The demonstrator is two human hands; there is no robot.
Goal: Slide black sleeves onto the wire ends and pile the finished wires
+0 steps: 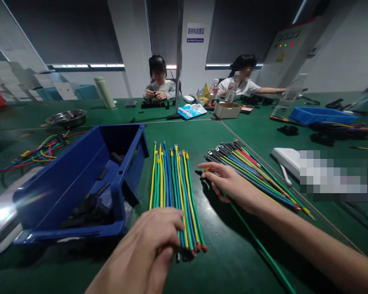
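Note:
My right hand (225,181) is closed round a green cable (257,241) near its yellow-marked end, beside the right-hand bundle. That bundle of coloured cables (248,167) has black sleeves and metal lugs at its far ends. My left hand (156,232) is over the near part of the middle row of yellow, green and blue cables (173,179), fingers curled, with a small dark piece by the fingertips. What it grips, if anything, is unclear. Bare copper ends show at the row's near side. Left of it stands a blue bin (70,183) with black sleeves (88,210) inside.
A steel bowl (68,118) and loose wires (46,149) lie at the left. A white device (290,163) is at the right, a blue tray (322,116) beyond it. Across the green table (171,130) sit two people, near a small box (227,110) and a metal pole.

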